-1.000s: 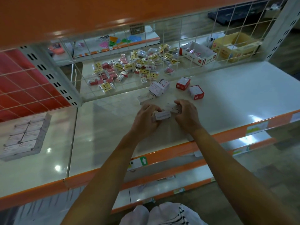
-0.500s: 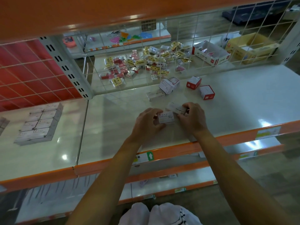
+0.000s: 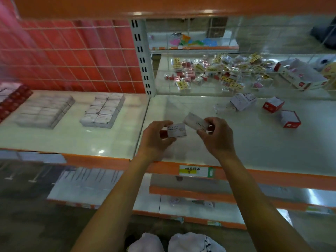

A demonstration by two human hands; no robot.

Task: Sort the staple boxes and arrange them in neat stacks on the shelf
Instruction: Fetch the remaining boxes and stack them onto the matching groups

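Observation:
My left hand [image 3: 156,139] grips a small white staple box [image 3: 176,130] above the shelf [image 3: 254,142], its printed face up. My right hand [image 3: 217,139] holds another white staple box [image 3: 195,122], tilted. Loose white boxes [image 3: 234,104] and two red-and-white boxes [image 3: 273,104] [image 3: 289,118] lie on the shelf beyond my hands. On the left shelf section stand neat stacks of white boxes [image 3: 103,112] [image 3: 45,111] and a red stack [image 3: 12,100] at the far left edge.
A wire mesh back [image 3: 200,84] closes the shelf; behind it lie several small red and yellow packets [image 3: 209,71] and an open carton [image 3: 298,75]. A white upright post [image 3: 143,57] divides the sections. An orange shelf [image 3: 163,6] hangs overhead. Lower shelves [image 3: 190,191] sit below.
The view has swung left, bringing the stacked boxes into sight. Both hands have lifted off the shelf and drawn apart, each with its own white box.

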